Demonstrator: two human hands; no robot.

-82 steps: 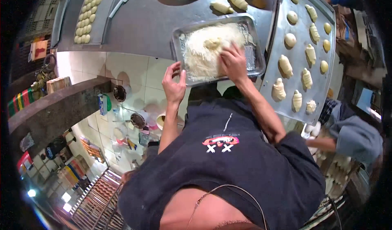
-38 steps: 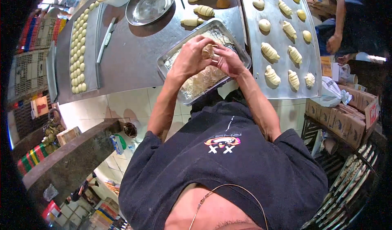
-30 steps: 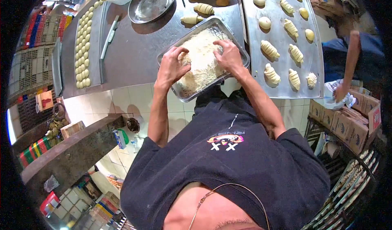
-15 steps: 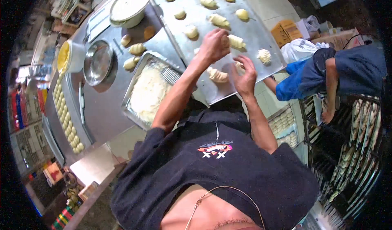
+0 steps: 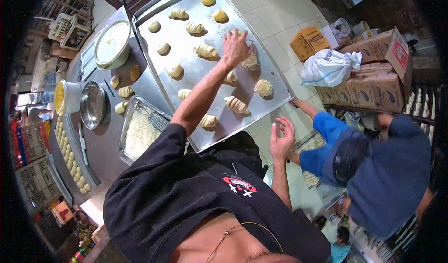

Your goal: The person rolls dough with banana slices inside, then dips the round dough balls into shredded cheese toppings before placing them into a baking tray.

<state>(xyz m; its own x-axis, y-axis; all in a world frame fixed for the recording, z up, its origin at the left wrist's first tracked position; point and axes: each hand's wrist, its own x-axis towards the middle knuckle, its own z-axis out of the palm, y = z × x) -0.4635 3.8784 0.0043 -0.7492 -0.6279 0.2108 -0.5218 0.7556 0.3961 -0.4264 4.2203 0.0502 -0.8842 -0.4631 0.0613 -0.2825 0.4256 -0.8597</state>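
Observation:
My left hand (image 5: 235, 48) reaches over the right side of a metal baking tray (image 5: 161, 88), its fingers spread. Right beside its fingertips lies a dough ball covered in pale shreds (image 5: 251, 60); part of that ball is hidden. Another shred-covered ball (image 5: 263, 88) sits nearer me on the tray. Rolled, ridged dough pieces (image 5: 237, 105) and smooth dough balls (image 5: 175, 70) are spread over the tray, with two yellower balls (image 5: 219, 16) toward its far end. Off the tray's near right edge, my right hand (image 5: 283, 139) hangs in the air, open, holding nothing.
Left of the tray stands a pan of pale shreds (image 5: 141, 134) with a grater-like metal piece in it. A metal bowl (image 5: 93, 105), a white tub (image 5: 113, 46) and a row of dough balls (image 5: 70, 151) lie farther left. At right, a person (image 5: 373, 165) bends near stacked cartons (image 5: 368, 88).
My left hand has moved out to the tray's right side, where a second shred-covered ball now shows. My right hand has drawn back off the tray. The view has turned; the person at right has moved.

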